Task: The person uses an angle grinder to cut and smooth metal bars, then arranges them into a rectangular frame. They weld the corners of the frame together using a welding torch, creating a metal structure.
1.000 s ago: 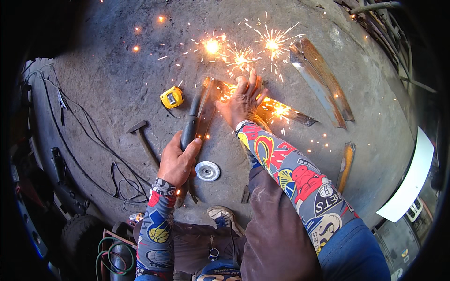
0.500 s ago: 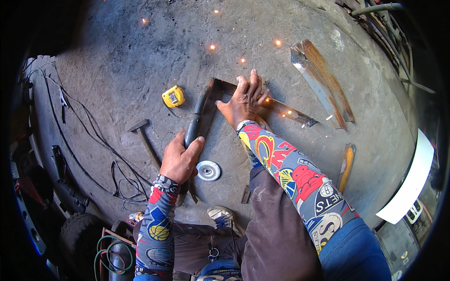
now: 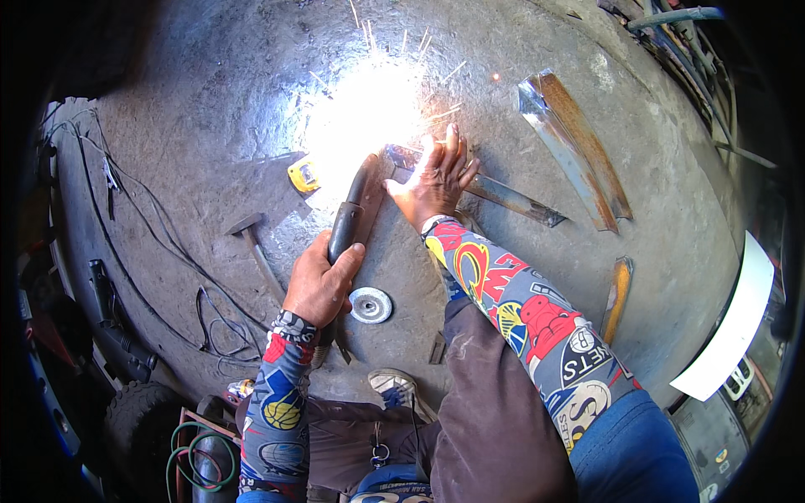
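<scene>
Left hand: your fingers are wrapped round the smooth black grip of a welding torch, whose curved neck points toward a white glare.
Right hand: your fingers are fanned wide, palm down over a steel bar; how firmly it presses, you cannot tell.
Steel bar: dark, streaked metal on the floor, running from beside the torch neck, under your right hand, to a slanted end.
Brown strip: flat, rusty-looking, just right of the torch.
Floor: rough, stained grey concrete.
Near your left hand: a round, ringed grey disc and a hammer with a blunt metal head.
Farther right: long rusty steel pieces with bare grey patches.
Hidden: glare swallows the torch tip; your right hand covers the bar's middle.
Washed out: one edge of the yellow tape measure.
Cut off: a white curved panel nears the dark rim.
</scene>
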The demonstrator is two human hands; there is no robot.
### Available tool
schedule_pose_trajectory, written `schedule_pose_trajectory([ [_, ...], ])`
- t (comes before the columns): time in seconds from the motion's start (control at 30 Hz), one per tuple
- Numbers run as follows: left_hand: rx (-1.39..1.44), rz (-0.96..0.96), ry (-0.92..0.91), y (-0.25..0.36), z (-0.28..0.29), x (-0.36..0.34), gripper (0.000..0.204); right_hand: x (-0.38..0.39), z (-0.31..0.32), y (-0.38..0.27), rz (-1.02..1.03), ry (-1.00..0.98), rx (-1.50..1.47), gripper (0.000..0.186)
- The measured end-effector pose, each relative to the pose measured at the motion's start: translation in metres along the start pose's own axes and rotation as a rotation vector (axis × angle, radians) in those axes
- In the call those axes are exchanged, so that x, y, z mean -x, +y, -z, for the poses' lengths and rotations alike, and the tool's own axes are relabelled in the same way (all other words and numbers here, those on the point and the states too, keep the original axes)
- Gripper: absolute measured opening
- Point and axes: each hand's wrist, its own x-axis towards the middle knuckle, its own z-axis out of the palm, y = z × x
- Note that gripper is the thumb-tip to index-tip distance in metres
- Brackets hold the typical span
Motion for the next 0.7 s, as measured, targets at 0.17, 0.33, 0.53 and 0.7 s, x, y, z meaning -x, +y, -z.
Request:
schedule_pose_trajectory([
  [0.17, -0.017, -0.004, 0.005, -0.004, 0.000, -0.001, 0.038, 0.000, -0.005, 0.003, 0.012, 0.029, 0.000, 0.109],
  [0.33, 0.024, -0.072, 0.015, -0.008, -0.003, 0.001, 0.037, -0.001, -0.001, 0.000, 0.031, 0.041, -0.022, 0.105],
  [0.53, 0.090, -0.058, 0.027, -0.009, 0.001, 0.005, 0.038, 0.011, 0.048, -0.013, 0.096, 0.004, -0.170, 0.088],
  [0.7, 0.085, -0.043, 0.013, -0.010, 0.004, 0.003, 0.036, 0.048, 0.102, -0.035, 0.135, -0.498, -0.779, 0.023],
])
